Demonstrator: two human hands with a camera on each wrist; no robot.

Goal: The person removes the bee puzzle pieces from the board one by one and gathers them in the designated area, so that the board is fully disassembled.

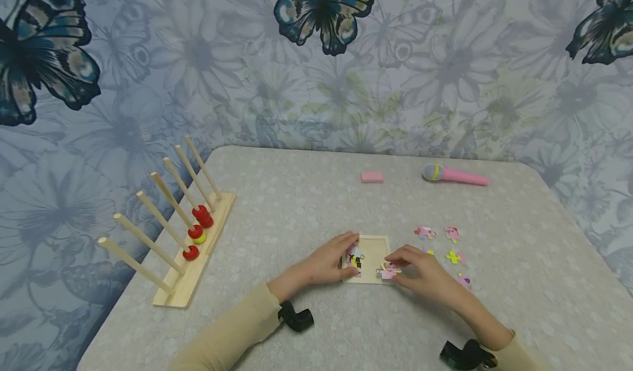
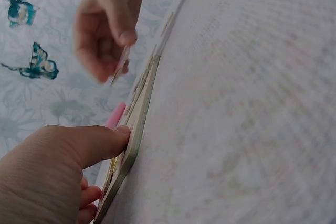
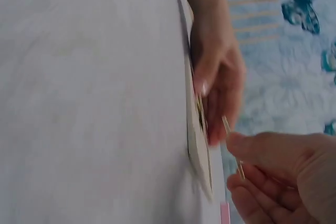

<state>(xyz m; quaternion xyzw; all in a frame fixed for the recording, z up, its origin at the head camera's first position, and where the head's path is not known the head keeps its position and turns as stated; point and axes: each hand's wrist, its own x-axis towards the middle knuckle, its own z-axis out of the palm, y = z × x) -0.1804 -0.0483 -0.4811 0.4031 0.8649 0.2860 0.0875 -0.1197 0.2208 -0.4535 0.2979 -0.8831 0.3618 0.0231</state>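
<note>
A shallow wooden puzzle tray (image 1: 373, 248) lies on the table in the head view, with joined pink, yellow and black pieces (image 1: 355, 260) along its left side. My left hand (image 1: 325, 259) grips that side, its thumb (image 2: 107, 142) on the near rim and its fingers round toward the far end. Over the tray's near right corner, my right hand (image 1: 426, 276) pinches a pink and yellow puzzle piece (image 1: 387, 272) between thumb and fingers. Both wrist views show this piece (image 3: 226, 124) tilted and raised above the tray.
Several loose puzzle pieces (image 1: 453, 257) lie right of the tray, some partly hidden by my right hand. A pink block (image 1: 372, 177) and a toy microphone (image 1: 457, 176) lie farther back. At left stands a wooden peg rack (image 1: 211, 233) with red and yellow beads.
</note>
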